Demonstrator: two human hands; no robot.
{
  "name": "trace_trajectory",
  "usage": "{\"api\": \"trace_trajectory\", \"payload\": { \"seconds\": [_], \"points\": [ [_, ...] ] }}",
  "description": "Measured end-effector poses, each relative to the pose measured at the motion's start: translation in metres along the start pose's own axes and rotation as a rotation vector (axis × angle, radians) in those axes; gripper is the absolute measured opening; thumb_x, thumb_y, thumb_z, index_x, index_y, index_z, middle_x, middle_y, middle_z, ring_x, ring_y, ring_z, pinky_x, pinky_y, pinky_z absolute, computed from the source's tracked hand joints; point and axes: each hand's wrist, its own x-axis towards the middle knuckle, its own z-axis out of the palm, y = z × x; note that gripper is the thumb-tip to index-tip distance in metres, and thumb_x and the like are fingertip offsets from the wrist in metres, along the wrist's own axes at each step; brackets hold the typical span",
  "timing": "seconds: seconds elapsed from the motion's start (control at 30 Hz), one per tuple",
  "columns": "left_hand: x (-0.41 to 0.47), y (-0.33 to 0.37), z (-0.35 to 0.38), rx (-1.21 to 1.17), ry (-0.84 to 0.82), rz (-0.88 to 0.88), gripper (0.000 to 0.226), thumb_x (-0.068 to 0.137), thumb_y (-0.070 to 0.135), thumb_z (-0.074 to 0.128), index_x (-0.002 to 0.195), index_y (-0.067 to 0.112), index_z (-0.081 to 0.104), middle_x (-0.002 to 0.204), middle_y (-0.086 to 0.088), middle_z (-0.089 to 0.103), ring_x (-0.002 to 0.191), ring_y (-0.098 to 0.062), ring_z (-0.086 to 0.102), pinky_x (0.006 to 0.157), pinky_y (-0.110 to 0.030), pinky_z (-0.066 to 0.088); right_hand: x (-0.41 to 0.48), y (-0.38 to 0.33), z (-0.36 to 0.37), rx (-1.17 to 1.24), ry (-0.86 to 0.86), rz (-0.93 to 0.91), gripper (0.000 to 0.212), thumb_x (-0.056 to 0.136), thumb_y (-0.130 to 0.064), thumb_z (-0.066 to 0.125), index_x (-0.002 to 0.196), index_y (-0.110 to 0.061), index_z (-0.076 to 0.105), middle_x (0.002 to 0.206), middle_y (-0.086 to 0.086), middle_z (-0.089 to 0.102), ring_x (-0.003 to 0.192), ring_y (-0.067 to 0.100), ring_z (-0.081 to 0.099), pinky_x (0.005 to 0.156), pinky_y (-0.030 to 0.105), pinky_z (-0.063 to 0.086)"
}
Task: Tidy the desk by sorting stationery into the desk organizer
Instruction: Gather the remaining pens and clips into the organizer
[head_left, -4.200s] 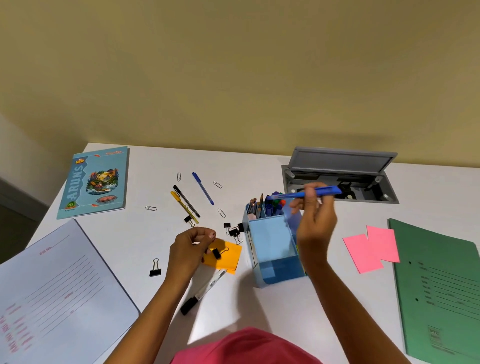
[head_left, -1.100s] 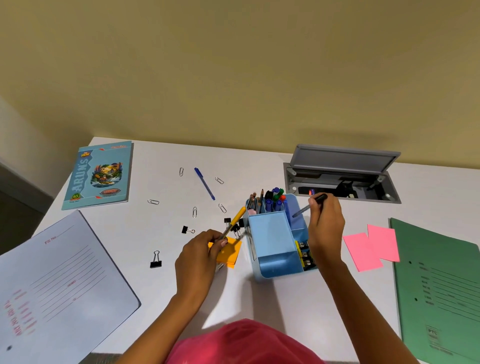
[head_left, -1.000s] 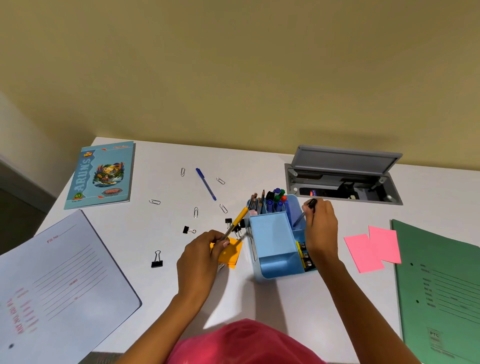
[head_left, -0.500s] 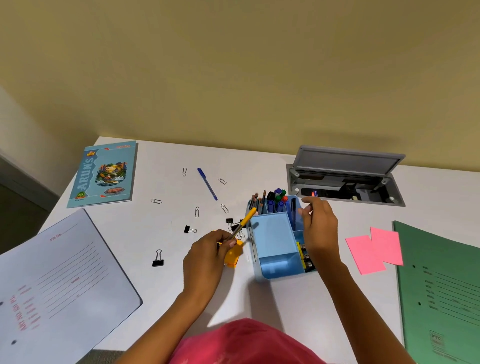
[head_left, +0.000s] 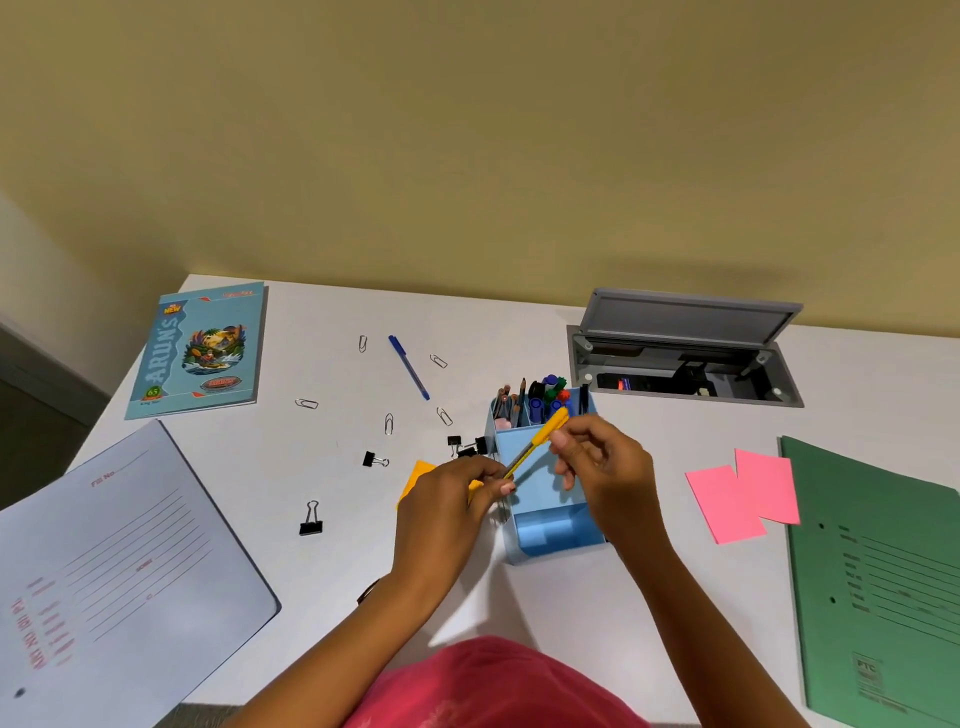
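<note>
Over white desk (head_left: 519, 332), right hand (head_left: 602, 467) has joined left hand (head_left: 447, 499), both now pinching yellow pen (head_left: 537, 441) above organizer (head_left: 545, 530).

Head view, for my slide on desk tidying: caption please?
Both hands, left and right, hold a yellow pen over the blue desk organizer.

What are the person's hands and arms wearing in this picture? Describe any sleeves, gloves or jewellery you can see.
Both the left hand and the right hand are bare: no gloves, rings or watch show. Both forearms are uncovered as far as the picture shows them, so no sleeves reach them. Near the bottom edge, a pinkish-red fabric garment covers the body.
</note>
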Motion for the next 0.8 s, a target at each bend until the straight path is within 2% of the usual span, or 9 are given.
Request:
{"api": "trace_trajectory", "payload": {
  "seconds": [0.17,0.27,0.33,0.4,0.47,0.63,0.8],
  "points": [
    [0.003,-0.002,-0.002,-0.039,0.073,-0.047,0.007,0.088,0.039,0.06,0.09,0.039,0.067,0.079,0.032,0.062,0.07,0.001,0.052,0.061,-0.021,0.037,0.006,-0.006,-0.015,-0.051,0.269,-0.152,0.013,0.095,-0.017,0.055,0.088,-0.007,0.061,0.066,0.007,0.061,0.058,0.014,0.055,0.056,0.019,0.046],
    [0.005,-0.005,-0.003,-0.022,0.096,-0.075,0.01,0.089,0.039,0.058,0.093,0.037,0.068,0.088,0.026,0.066,0.073,0.0,0.054,0.065,-0.025,0.043,0.014,0.001,-0.026,-0.22,0.492,-0.24,0.012,0.095,-0.022,0.055,0.091,-0.012,0.059,0.075,0.006,0.061,0.068,0.02,0.058,0.058,0.024,0.047],
    [0.006,-0.009,-0.003,-0.006,0.094,-0.095,0.012,0.09,0.039,0.057,0.094,0.036,0.068,0.09,0.024,0.067,0.076,0.001,0.054,0.066,-0.024,0.044,0.019,0.006,-0.031,-0.346,0.566,-0.289,0.01,0.095,-0.019,0.054,0.093,-0.011,0.06,0.079,0.004,0.058,0.07,0.015,0.054,0.059,0.019,0.043],
    [0.008,-0.015,-0.001,0.014,0.084,-0.111,0.013,0.09,0.041,0.055,0.094,0.036,0.067,0.091,0.023,0.068,0.078,0.002,0.055,0.065,-0.023,0.043,0.023,0.013,-0.033,-0.431,0.565,-0.298,0.009,0.095,-0.016,0.054,0.094,-0.008,0.06,0.08,0.002,0.055,0.07,0.009,0.048,0.059,0.009,0.036],
    [0.009,-0.021,0.002,0.04,0.076,-0.121,0.014,0.091,0.043,0.054,0.094,0.037,0.066,0.091,0.021,0.068,0.081,-0.002,0.057,0.066,-0.025,0.045,0.026,0.024,-0.032,-0.496,0.517,-0.295,0.01,0.094,-0.013,0.053,0.094,-0.006,0.06,0.082,0.003,0.054,0.069,0.009,0.047,0.061,0.006,0.034],
    [0.013,-0.029,0.007,0.084,0.066,-0.158,0.015,0.092,0.043,0.051,0.094,0.038,0.065,0.089,0.018,0.067,0.082,-0.008,0.058,0.067,-0.028,0.046,0.038,0.055,-0.027,-0.621,0.335,-0.21,0.01,0.094,-0.012,0.053,0.096,-0.005,0.059,0.09,0.008,0.057,0.077,0.012,0.05,0.061,0.006,0.032],
    [0.038,-0.044,0.008,0.149,0.083,-0.208,0.015,0.093,0.041,0.05,0.091,0.035,0.064,0.088,0.016,0.066,0.082,-0.013,0.061,0.063,-0.027,0.04,0.047,0.072,-0.021,-0.597,0.289,-0.223,0.012,0.094,-0.011,0.054,0.1,-0.003,0.06,0.092,0.01,0.06,0.079,0.015,0.055,0.063,0.004,0.036]
  ]
}}
